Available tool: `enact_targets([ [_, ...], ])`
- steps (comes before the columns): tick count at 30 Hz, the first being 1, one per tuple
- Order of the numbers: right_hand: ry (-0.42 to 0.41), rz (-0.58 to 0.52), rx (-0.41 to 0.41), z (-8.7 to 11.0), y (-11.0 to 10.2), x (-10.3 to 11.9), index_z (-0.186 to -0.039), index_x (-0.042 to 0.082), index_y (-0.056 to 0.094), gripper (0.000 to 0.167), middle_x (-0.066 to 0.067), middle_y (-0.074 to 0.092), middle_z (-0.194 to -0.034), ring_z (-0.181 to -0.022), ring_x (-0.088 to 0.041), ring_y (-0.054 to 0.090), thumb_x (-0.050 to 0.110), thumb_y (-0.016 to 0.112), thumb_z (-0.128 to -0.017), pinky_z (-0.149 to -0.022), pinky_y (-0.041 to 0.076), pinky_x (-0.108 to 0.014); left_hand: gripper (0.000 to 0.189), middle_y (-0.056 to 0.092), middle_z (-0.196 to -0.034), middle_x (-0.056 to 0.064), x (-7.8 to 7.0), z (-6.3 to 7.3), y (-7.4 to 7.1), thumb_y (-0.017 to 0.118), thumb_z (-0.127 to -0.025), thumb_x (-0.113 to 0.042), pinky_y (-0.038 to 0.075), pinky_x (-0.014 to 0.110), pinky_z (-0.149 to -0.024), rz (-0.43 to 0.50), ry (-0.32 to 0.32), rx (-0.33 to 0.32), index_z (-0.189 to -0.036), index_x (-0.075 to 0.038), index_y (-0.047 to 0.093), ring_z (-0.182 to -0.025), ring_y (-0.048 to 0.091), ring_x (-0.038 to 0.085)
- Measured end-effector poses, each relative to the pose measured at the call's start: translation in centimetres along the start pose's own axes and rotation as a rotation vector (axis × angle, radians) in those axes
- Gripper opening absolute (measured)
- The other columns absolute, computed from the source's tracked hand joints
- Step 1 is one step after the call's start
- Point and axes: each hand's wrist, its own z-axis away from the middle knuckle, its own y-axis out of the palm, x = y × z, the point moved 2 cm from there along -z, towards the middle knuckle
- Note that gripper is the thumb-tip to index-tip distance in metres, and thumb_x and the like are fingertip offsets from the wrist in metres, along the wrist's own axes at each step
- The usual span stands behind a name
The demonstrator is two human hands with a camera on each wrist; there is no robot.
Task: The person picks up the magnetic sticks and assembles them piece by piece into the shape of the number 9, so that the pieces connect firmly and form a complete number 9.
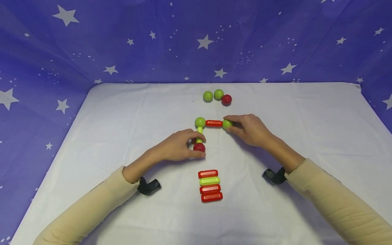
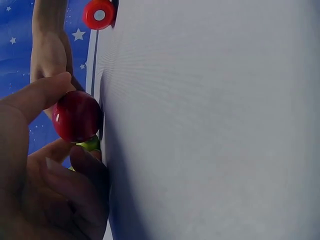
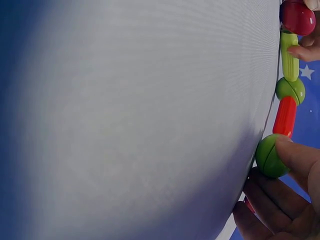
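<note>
In the head view a corner-shaped chain of toy balls and rods lies mid-table. My left hand [image 1: 176, 147] holds the red ball [image 1: 199, 147] at its near end, the thumb beside it and a fingertip across the yellow-green rod [image 1: 200, 130]. That rod runs up to a green ball [image 1: 200, 122] at the corner. From there a red rod [image 1: 213, 123] reaches right to another green ball [image 1: 227, 124], which my right hand [image 1: 253, 131] pinches between thumb and forefinger. The right wrist view shows this green ball [image 3: 267, 157] touching the red rod's end.
Two green balls [image 1: 208, 96] and a red ball [image 1: 226, 99] sit farther back. Nearer me, several rods lie stacked side by side, a yellow-green rod [image 1: 209, 181] among red ones [image 1: 211, 197]. A starry blue cloth [image 1: 171, 61] hangs behind the white-covered table [image 1: 306, 129].
</note>
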Motion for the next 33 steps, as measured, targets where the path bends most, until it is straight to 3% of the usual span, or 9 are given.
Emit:
enact_targets([
  [4, -0.004, 0.000, -0.004, 0.0, 0.0, 0.0, -0.135, 0.006, 0.060, 0.043, -0.015, 0.060, -0.132, -0.124, -0.035, 0.054, 0.015, 0.069, -0.094, -0.104, 0.038, -0.054, 0.045, 0.059, -0.102, -0.002, 0.2, 0.0, 0.1, 0.079, -0.083, -0.036, 0.046, 0.034, -0.082, 0.029, 0.006, -0.012, -0.122, -0.018, 0.064, -0.095, 0.053, 0.016],
  [17, -0.037, -0.003, -0.030, 0.1, 0.0, 0.0, -0.133, 0.006, 0.062, 0.041, -0.016, 0.062, -0.130, -0.123, -0.037, 0.054, 0.016, 0.068, -0.094, -0.104, 0.036, -0.055, 0.045, 0.057, -0.105, -0.001, 1.1, 0.2, 0.1, 0.080, -0.083, -0.031, 0.046, 0.036, -0.076, 0.177, 0.003, -0.031, -0.123, -0.021, 0.062, -0.093, 0.051, 0.019],
  [33, -0.012, 0.003, -0.019, 0.0, 0.0, -0.1, -0.135, 0.007, 0.061, 0.043, -0.015, 0.061, -0.132, -0.124, -0.036, 0.054, 0.016, 0.069, -0.094, -0.105, 0.034, -0.055, 0.046, 0.060, -0.101, 0.000, 1.8, -0.2, 0.1, 0.080, -0.084, -0.028, 0.042, 0.032, -0.065, 0.264, 0.043, -0.011, -0.125, -0.018, 0.063, -0.069, 0.051, 0.020],
])
